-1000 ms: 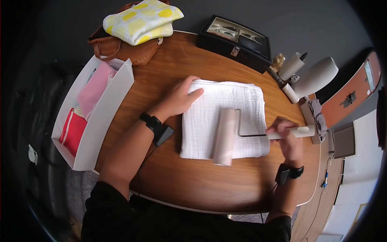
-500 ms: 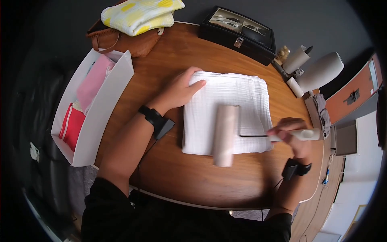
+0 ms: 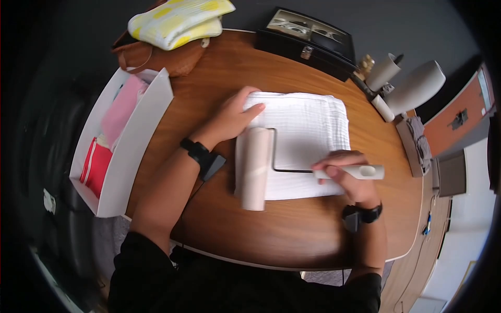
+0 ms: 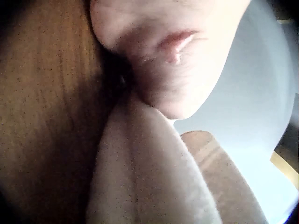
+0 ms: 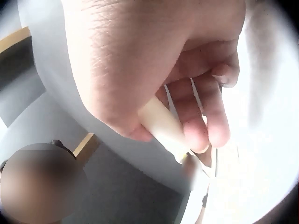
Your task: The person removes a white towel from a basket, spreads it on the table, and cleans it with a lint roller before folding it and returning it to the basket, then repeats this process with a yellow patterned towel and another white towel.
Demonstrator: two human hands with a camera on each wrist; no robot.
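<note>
A folded white gauze cloth [image 3: 308,115] lies on the wooden table. At its far left corner is my left hand [image 3: 232,117], thumb over the top and the other fingers at the edge, holding the corner. The left wrist view shows the cloth's folded edge [image 4: 140,163] beside the hand, with its fingertips hidden. A lint roller [image 3: 255,169] lies along the cloth's left side, its near end past the cloth's front edge. My right hand [image 3: 347,172] grips the roller's white handle [image 3: 373,172] over the right part of the cloth; the handle [image 5: 161,123] also shows in the right wrist view.
To the left stands a white box [image 3: 143,133] with pink and red folded fabric. Behind it is a brown woven bag [image 3: 182,60] topped by a yellow-and-white cloth [image 3: 180,21]. A black glasses case [image 3: 300,52] and a white vase-like object [image 3: 417,88] stand at the back right.
My right hand has moved the lint roller leftward across the cloth, from the middle to its left side. My left hand stays at the corner.
</note>
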